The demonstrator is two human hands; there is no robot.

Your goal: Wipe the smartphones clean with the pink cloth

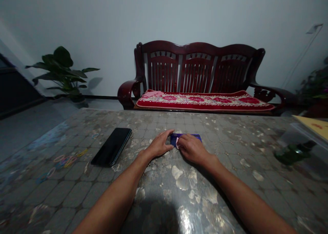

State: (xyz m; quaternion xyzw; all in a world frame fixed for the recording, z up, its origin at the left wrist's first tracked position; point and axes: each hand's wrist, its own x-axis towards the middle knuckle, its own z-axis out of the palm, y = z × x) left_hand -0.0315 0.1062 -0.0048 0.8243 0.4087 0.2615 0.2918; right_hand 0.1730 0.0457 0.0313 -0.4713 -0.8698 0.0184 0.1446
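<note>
A blue-purple flat object that looks like a phone (198,137) lies on the table in front of me. My left hand (161,144) grips its left end, with the thumb on the near edge and the fingers on the far edge. My right hand (191,148) is closed over the middle of the phone and covers much of it. Pinched in its fingers is a small pale pink cloth or pad (177,143), pressed against the phone's surface. How large the pink piece is, I cannot tell, as the fingers hide part of it.
A black phone (112,147) lies to the left, near several coloured rubber bands (69,160) on the patterned table (159,189). At the right are a green bottle (293,153) and a clear box (319,155) with yellow paper on top. Beyond stands a wooden bench (197,53).
</note>
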